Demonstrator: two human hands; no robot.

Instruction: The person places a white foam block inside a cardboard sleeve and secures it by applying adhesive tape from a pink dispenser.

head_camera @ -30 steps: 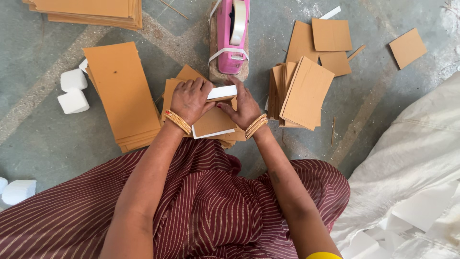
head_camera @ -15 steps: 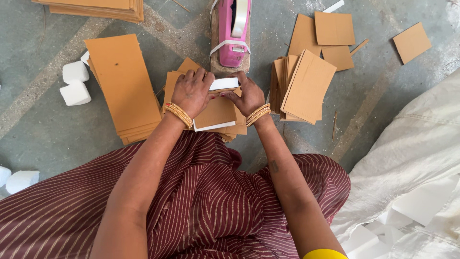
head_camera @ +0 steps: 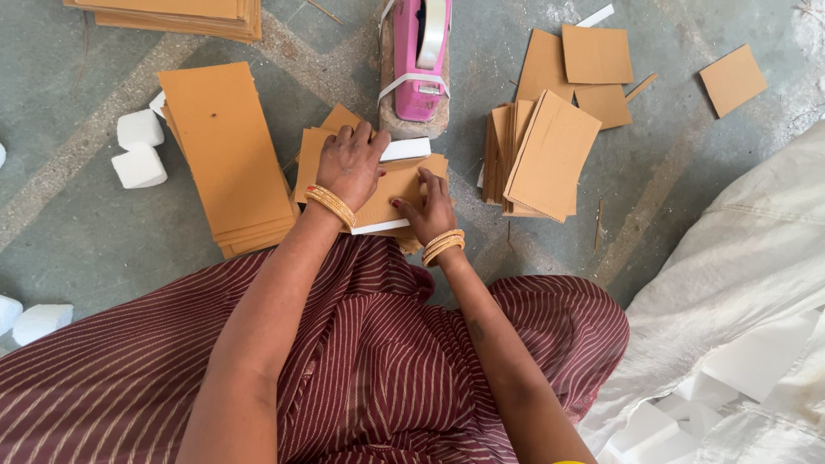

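Cardboard piece [head_camera: 391, 191], brown and folded around a white foam block [head_camera: 404, 150], lies on the floor just in front of the seated person's knees, on top of a few loose brown sheets. The left hand [head_camera: 351, 165] presses down flat on its upper left part, fingers spread and reaching to the edge of the white block that shows at the top. The right hand [head_camera: 427, 209] rests on the lower right part, fingers bent with the tips pushing on the cardboard near its white bottom edge; neither hand is closed around it, both only press on it.

Just beyond the piece stands a pink tape dispenser [head_camera: 418, 60] on a worn base. To the left lies a tall stack of long cardboard sheets [head_camera: 225, 155], and beside that two white foam blocks [head_camera: 137, 148]. To the right a bundle of smaller cardboard pieces [head_camera: 540, 155] leans together, with single squares [head_camera: 733, 79] scattered further out. A white sack [head_camera: 748, 283] fills the right edge, and more foam bits [head_camera: 39, 320] lie at the far left.
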